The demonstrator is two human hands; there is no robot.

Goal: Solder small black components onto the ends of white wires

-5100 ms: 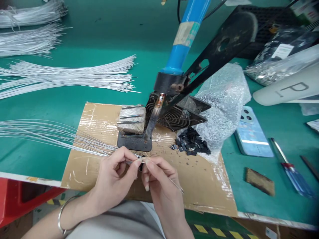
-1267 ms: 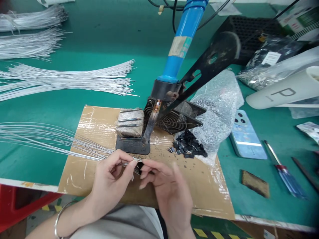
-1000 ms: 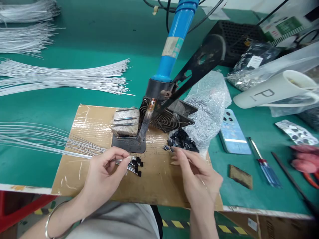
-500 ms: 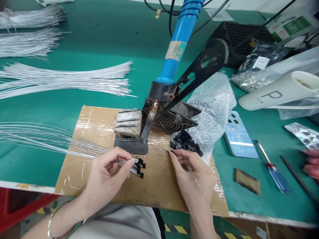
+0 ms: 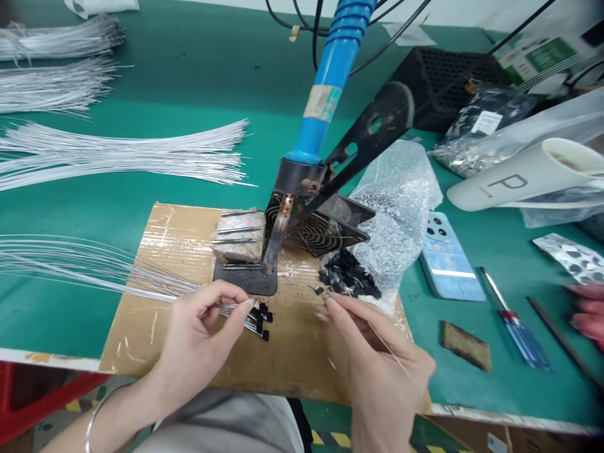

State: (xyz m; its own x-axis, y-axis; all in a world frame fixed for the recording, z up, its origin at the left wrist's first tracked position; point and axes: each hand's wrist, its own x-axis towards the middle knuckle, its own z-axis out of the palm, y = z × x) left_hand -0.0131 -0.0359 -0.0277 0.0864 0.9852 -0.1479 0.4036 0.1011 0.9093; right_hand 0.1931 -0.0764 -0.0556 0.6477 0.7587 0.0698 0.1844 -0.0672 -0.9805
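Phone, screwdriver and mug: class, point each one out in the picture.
Phone (image 5: 450, 255): head view, on its back cover.
Screwdriver (image 5: 514, 324): head view, on its handle.
Mug (image 5: 531, 173): head view, on its outer side.

Two bare hands, one left hand (image 5: 198, 340) holding black-tipped wires (image 5: 252, 319) too bunched to count, one right hand (image 5: 380, 358) with one thin wire (image 5: 389, 348); one soldering iron (image 5: 323, 104); one fan (image 5: 311, 234); one pale block (image 5: 250, 251) with three metal rods (image 5: 238, 231) across its top; one phone (image 5: 453, 258); one screwdriver (image 5: 523, 340); one white mug (image 5: 509, 179); one bracelet (image 5: 90, 425); small black pieces (image 5: 352, 277), heaped too closely to count
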